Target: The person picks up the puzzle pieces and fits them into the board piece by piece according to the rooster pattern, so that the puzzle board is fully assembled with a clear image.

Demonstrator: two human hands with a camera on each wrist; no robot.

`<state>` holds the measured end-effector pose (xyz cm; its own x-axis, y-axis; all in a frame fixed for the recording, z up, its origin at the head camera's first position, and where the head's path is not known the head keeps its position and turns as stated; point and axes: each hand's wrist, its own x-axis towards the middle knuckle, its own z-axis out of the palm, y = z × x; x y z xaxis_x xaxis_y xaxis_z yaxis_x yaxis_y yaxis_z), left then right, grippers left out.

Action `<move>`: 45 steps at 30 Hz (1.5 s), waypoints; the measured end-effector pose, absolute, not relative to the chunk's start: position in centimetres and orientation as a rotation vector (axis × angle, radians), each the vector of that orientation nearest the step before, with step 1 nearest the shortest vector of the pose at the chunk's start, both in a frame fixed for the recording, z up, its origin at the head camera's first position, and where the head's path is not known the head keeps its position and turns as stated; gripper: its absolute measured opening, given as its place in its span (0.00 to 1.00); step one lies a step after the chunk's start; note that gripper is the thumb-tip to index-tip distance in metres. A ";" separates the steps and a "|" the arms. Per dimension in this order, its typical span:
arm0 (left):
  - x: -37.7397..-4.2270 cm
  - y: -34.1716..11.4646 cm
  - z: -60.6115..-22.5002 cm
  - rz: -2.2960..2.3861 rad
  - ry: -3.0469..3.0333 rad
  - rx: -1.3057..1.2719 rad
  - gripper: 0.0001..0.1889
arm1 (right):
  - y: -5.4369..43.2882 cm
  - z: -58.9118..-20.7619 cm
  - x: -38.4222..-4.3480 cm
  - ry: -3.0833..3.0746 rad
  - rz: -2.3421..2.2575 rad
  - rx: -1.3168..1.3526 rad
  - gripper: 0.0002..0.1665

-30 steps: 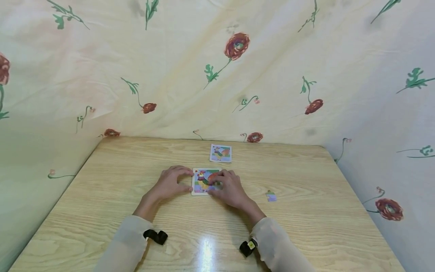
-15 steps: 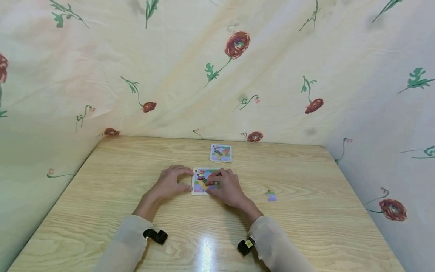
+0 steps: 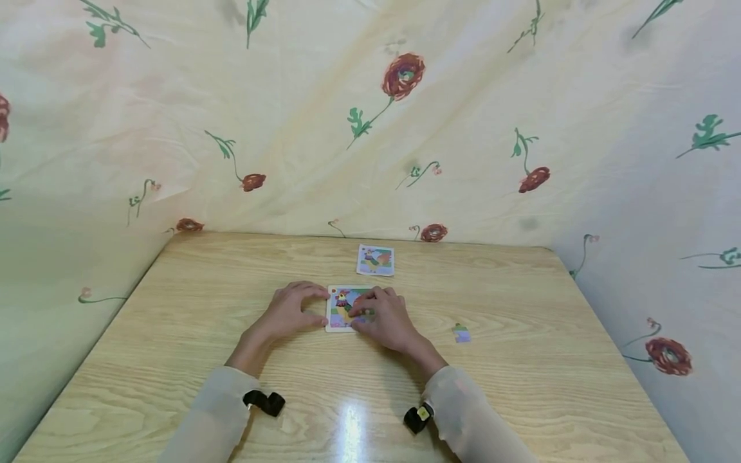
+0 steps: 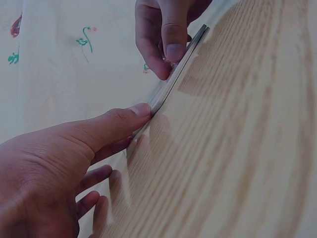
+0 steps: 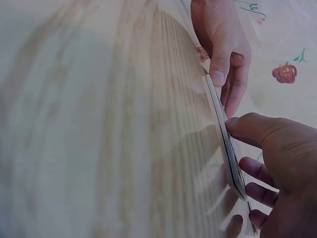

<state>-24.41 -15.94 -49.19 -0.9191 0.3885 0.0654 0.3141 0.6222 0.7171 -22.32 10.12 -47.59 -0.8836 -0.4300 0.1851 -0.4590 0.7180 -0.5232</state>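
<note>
A framed jigsaw puzzle with a rooster picture lies on the wooden table, in front of me. My left hand grips its left side, thumb at the near corner and a finger at the far one. In the left wrist view the left thumb sits on the frame's edge. My right hand is over the puzzle's right half, with bent fingertips and thumb close together on the picture. I cannot tell whether a piece is between them. The right thumb is on the board's edge in the right wrist view.
One loose puzzle piece, green and lilac, lies to the right of my right hand. Beyond the puzzle is a reference card with the same rooster. Flowered cloth hangs around the table.
Over the last second my right hand has shifted slightly left across the picture, then stayed there. The left hand, the puzzle and the loose piece have kept their places.
</note>
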 end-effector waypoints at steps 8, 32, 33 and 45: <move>-24.5 -15.7 -49.5 1.183 2.738 0.619 0.26 | 12.4 -46.7 -21.9 -2.820 1.016 0.689 0.09; -24.0 -16.1 -49.5 1.175 2.755 0.598 0.26 | 29.1 -46.8 -18.4 -2.850 0.981 0.425 0.13; -24.0 -16.1 -49.6 1.176 2.757 0.598 0.26 | 29.3 -46.8 -18.3 -2.859 0.977 0.420 0.14; -23.8 -15.8 -49.7 1.179 2.755 0.595 0.26 | 31.2 -47.1 -17.5 -2.916 0.975 0.505 0.13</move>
